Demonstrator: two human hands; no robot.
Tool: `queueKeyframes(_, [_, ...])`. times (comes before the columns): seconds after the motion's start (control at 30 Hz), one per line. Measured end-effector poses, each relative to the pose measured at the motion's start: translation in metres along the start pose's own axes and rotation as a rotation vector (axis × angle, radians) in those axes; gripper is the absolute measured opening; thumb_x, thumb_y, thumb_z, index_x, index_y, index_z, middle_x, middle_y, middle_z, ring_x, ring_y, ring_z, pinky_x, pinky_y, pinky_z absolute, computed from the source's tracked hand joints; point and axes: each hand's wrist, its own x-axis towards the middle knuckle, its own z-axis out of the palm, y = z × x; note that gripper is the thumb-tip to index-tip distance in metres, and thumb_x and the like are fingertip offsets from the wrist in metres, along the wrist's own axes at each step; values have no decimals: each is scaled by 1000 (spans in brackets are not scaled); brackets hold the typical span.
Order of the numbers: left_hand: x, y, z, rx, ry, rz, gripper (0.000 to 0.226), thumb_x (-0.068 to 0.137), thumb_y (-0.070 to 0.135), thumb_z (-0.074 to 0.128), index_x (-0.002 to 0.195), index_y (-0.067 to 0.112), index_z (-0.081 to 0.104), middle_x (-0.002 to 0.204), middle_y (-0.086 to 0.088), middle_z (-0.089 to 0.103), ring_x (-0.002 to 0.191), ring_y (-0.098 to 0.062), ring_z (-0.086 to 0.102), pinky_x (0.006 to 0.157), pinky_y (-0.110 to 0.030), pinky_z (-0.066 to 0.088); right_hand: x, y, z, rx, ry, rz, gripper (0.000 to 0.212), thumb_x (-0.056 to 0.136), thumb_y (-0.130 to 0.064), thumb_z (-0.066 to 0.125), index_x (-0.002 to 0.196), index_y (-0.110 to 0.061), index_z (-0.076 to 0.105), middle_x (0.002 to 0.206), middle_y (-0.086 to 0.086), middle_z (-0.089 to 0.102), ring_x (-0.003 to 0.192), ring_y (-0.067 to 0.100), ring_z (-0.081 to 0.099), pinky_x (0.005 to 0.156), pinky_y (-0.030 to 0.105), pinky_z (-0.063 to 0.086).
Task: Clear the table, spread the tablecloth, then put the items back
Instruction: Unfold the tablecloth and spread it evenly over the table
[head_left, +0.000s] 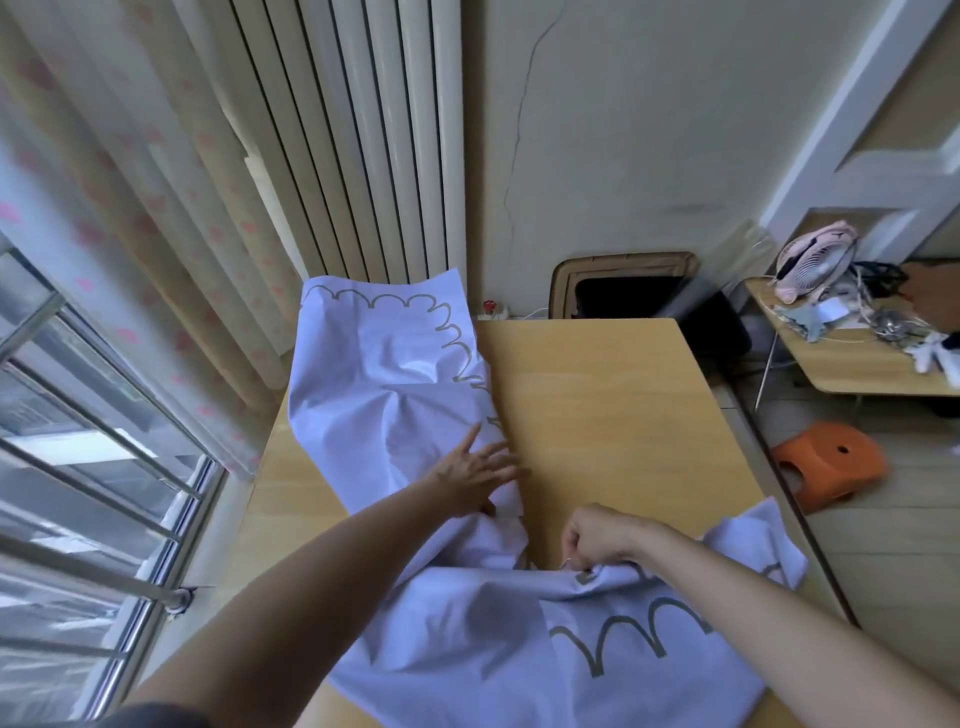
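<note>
My left hand (475, 470) lies flat on the tablecloth (395, 364), fingers straight and spread, palm down, right beside the cloth's scalloped edge. My right hand (597, 540) is curled, thumb and fingers pinching a fold of the same cloth closer to me.

The tablecloth is pale, almost white, with an olive scalloped line drawn along its border. It is only partly laid out on the wooden table (597, 405). 1 long wrinkled strip runs up the left half, and its far end hangs past the back edge of the table in front of the radiator (363, 130). The rest is bunched in loose folds at the near edge, under both my forearms. The right half of the tabletop shows as bare wood.

To my left are a curtain (130, 208) with pink spots and a window (78, 467) with metal bars. At the far right stands a small side table (857, 374) carrying a pink fan (815, 260) and a tangle of cables. An orange stool (831, 462) sits on the floor between the 2 tables.
</note>
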Motion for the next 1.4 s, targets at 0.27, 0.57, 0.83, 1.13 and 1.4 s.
queueKeyframes(0.27, [19,16,59,76,303,-23,100,95,19,-18,47,26,70,53,14,65,61,-4,65,116,-35,26,-26,22,16,-39,169,76,30,78,-18,66,53,-28,53,67,-14,55,73,9,53,62,20,38])
queueKeyframes(0.57, [-36,-7,-30,-270,593,-301,12,68,22,41,72,21,52,49,0,60,41,-22,58,36,-17,33,-55,46,-18,104,603,142,16,81,-17,56,69,-27,62,87,-9,67,88,20,62,65,25,39])
queueKeyframes(0.83, [-59,5,-61,-403,887,-569,30,71,19,48,87,24,72,63,1,69,53,-21,65,43,-22,42,-53,33,-40,453,493,-134,80,66,-42,82,132,-21,43,119,-2,52,108,17,52,94,33,46])
queueKeyframes(1.13, [-67,0,-69,-535,556,-824,19,93,22,48,90,16,65,91,-11,69,91,-33,60,64,-33,34,-53,-11,-37,425,764,-235,37,83,-25,69,56,-21,43,67,-3,51,70,17,45,56,32,29])
queueKeyframes(1.4, [-80,28,-62,-493,568,-868,42,92,21,50,133,10,48,135,-12,52,123,-32,47,99,-41,34,-41,4,-43,447,777,-189,47,88,-24,60,56,-19,27,57,-2,28,67,18,26,52,33,16])
